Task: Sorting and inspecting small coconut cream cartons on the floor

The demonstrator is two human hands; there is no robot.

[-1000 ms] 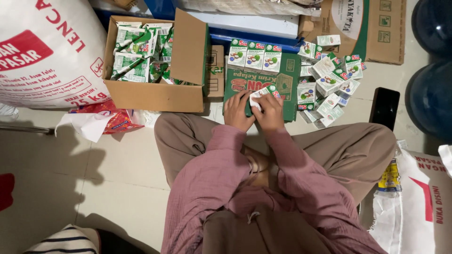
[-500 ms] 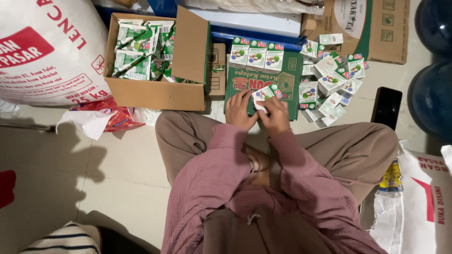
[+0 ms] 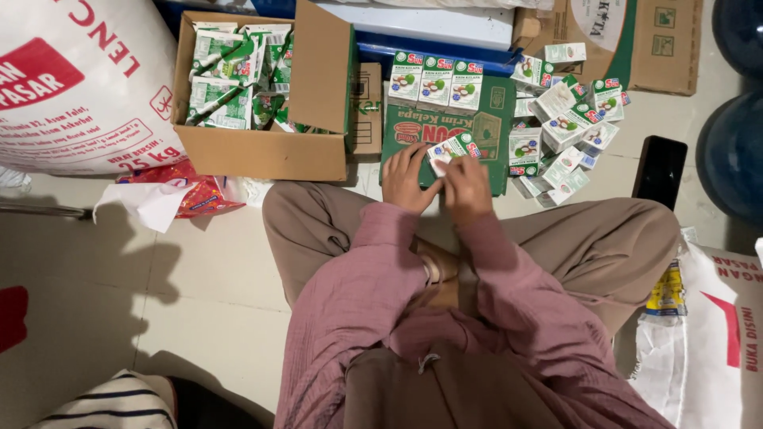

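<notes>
Head view: the left hand [image 3: 407,179] and right hand [image 3: 467,187] meet over a flat green board [image 3: 485,131] lying on the floor at 12 o'clock from the knees. Both grips are closed on one small green-and-white carton [image 3: 449,150], which is tilted, its top pointing toward 1 o'clock, just above the fingertips. A row of three cartons [image 3: 435,79] stands along the board's far edge, at 12 o'clock from the hands. A loose pile of cartons [image 3: 564,131] lies at 2 o'clock, touching the board's right edge. An open box [image 3: 262,151] filled with more packs sits at 10 o'clock, beside a big white sack [image 3: 71,79]. A black phone [image 3: 658,171] lies at 3 o'clock.
</notes>
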